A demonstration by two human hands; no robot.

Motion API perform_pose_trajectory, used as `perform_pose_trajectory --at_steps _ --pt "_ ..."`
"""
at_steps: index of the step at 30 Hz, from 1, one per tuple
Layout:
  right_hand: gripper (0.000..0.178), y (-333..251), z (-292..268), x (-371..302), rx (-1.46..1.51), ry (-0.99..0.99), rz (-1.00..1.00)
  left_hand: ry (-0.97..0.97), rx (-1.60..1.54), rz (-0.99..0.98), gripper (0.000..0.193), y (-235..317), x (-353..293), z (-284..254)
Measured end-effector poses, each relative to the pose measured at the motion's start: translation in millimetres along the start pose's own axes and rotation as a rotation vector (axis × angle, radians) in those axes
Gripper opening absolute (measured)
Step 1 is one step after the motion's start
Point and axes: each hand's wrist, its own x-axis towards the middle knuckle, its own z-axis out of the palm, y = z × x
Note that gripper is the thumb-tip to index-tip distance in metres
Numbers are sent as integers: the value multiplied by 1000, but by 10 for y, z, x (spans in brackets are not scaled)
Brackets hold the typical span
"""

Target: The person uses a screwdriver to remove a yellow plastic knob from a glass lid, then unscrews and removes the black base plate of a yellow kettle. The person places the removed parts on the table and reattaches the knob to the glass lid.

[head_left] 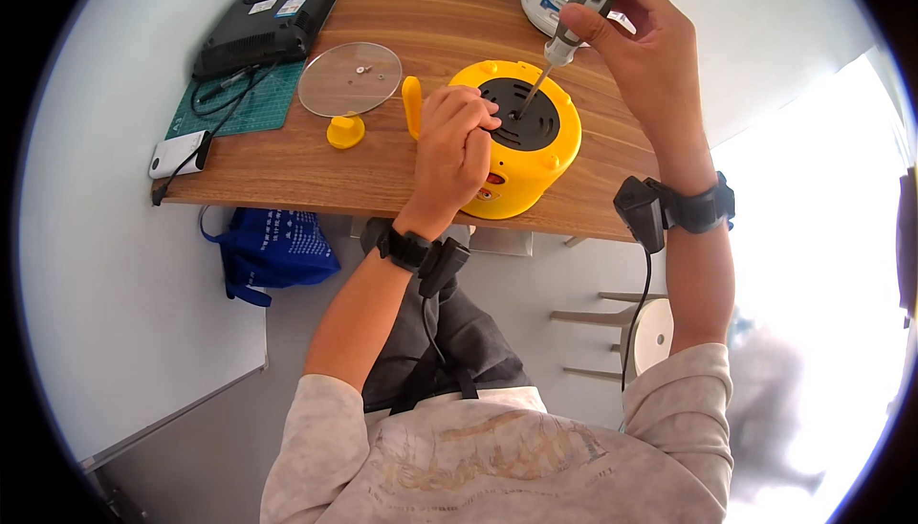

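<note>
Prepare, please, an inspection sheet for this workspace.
Surface: brown wooden table, partly under a green mat.
Job's things: yellow appliance, black slotted panel upward; screwdriver tip at the panel.
Clutter: clear disc carrying small parts, yellow knob, black device, white box, white appliance.
Hands: left hand rests on yellow appliance; right hand grips screwdriver.
Cables: black cable over mat; thin cables at both wristbands.
Surroundings: blue bag below table edge; pale stool at right.
</note>
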Motion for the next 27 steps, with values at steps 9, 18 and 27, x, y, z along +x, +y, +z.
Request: perform_pose_trajectory --at_steps 9,18,27 --pt "35 40 -141 17 120 -63 37 -1 9 -10 19 0 -8 -2" --pt "35 -201 -42 17 -347 106 48 5 12 -14 19 29 -10 -19" --pt "35 72 -176 45 -9 -33 -27 12 18 0 20 -18 -21 -15"
